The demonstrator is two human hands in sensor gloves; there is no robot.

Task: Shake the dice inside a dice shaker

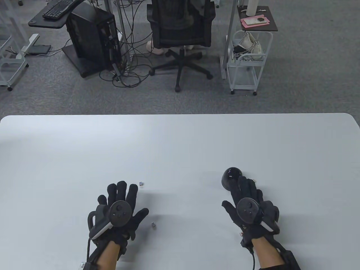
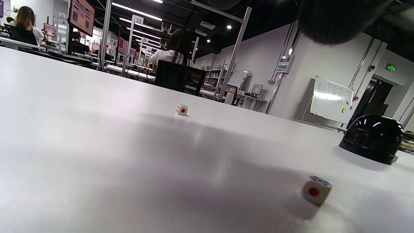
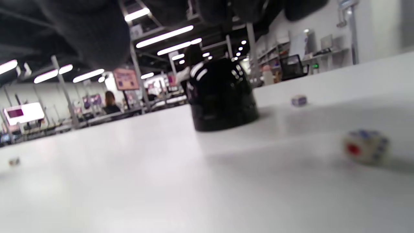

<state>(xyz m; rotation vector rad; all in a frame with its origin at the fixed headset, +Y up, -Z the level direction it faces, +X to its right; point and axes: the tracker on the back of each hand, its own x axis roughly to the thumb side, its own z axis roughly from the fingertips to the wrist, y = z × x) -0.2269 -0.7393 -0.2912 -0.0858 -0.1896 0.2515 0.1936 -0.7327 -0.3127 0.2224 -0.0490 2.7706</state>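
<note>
1. With dice scattered loose, no shaking yet: shaker (image 1: 231, 177) mouth-down on table (image 1: 180, 146), ahead of right hand (image 1: 251, 209).
2. Left hand (image 1: 118, 209) flat, fingers spread, holding nothing.
3. Right hand's grasp: cannot tell.
4. Near die (image 1: 153, 225), far die (image 1: 141, 184) uncollected.
</note>
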